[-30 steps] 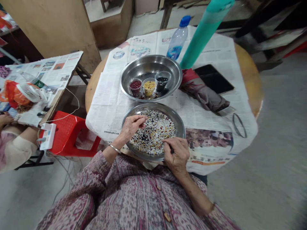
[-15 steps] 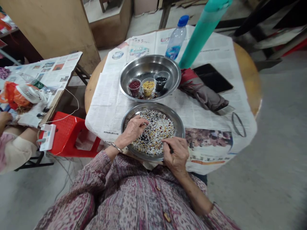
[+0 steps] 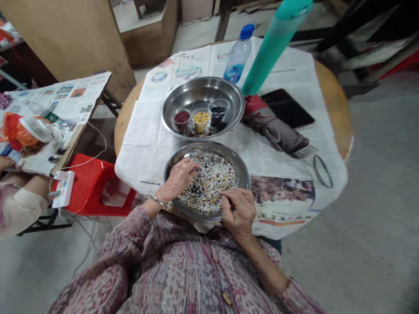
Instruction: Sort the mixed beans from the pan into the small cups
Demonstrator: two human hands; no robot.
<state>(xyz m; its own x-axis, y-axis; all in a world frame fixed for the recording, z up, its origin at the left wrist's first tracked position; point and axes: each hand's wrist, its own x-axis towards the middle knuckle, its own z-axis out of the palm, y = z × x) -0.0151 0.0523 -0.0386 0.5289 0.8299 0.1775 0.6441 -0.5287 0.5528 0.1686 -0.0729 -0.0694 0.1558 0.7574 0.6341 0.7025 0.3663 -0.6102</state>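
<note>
A round steel tray (image 3: 242, 168) in front of me holds mixed white, yellow, dark red and black grains (image 3: 214, 172). My left hand (image 3: 179, 178) is over its left side, fingers curled together; anything in them is hidden. At the lower right rim, my right hand (image 3: 239, 210) has thumb and forefinger pinched at the grains, but I cannot make out what they hold. Behind the tray sits a deeper steel basin (image 3: 209, 89) with clear cups of red beans (image 3: 182, 120), yellow kernels (image 3: 200, 120) and black beans (image 3: 218, 111). Loose grains lie beside the cups.
Newspaper covers the round table (image 3: 140, 131). A water bottle (image 3: 238, 54), a tall green bottle (image 3: 276, 48), a folded umbrella (image 3: 278, 126) and a black tablet (image 3: 288, 108) stand or lie behind and right. At left are a red stool (image 3: 90, 183) and another person's hand (image 3: 6, 162).
My left hand has shifted very slightly across the grains, its fingertips drawn back a little. My right hand keeps its pinch in nearly the same place. The whole view has shifted slightly.
</note>
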